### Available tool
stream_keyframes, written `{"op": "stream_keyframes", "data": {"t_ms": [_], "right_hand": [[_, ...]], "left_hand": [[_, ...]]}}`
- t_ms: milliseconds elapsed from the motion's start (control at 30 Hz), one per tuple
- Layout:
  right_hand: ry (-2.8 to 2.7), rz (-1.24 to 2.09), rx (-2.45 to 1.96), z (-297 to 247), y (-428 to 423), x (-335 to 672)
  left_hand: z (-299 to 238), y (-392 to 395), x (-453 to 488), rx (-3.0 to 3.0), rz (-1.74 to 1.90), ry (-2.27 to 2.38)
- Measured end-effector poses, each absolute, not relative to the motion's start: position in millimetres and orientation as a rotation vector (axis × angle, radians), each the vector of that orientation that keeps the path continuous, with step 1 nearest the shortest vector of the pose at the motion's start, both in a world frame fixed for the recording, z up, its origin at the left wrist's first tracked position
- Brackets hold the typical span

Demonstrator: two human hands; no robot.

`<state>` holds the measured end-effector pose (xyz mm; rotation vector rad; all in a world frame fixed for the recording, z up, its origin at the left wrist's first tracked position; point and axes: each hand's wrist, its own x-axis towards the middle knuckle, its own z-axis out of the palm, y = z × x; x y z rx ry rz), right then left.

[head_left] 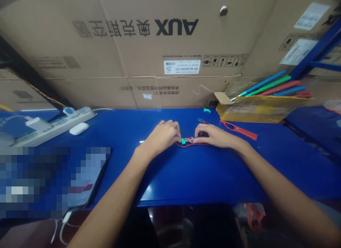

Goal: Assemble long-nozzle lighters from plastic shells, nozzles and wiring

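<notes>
A narrow red plastic shell (183, 145) lies on the blue table between my hands, with thin wires and small metal parts (191, 140) inside it. My left hand (165, 133) is closed around the shell's left end, its fingertips against a small bright green plastic piece (183, 141). Thumb and index finger of my right hand (210, 135) pinch together at the shell's right part, beside the metal bits. What exactly lies between those fingertips is too small to make out. Behind my right hand lies a thin screwdriver-like tool (203, 120), partly covered by the hand.
A red piece with an oval hole (241, 130) lies right of my right hand. Farther back are a green scrap (207, 110) and a cardboard box (255, 111) of coloured pens or tools. Left stand a power strip (57, 125) and white case (79, 128). A large carton (138, 56) walls the back.
</notes>
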<state>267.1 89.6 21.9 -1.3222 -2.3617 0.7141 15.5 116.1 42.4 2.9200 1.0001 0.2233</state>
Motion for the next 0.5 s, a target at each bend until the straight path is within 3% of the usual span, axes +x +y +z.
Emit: {"op": "stream_keyframes", "data": {"t_ms": [500], "right_hand": [[-2.351,0.675,-1.369,28,86,259]], "left_hand": [[35,118,21,2.958,0.258,0.992]]}}
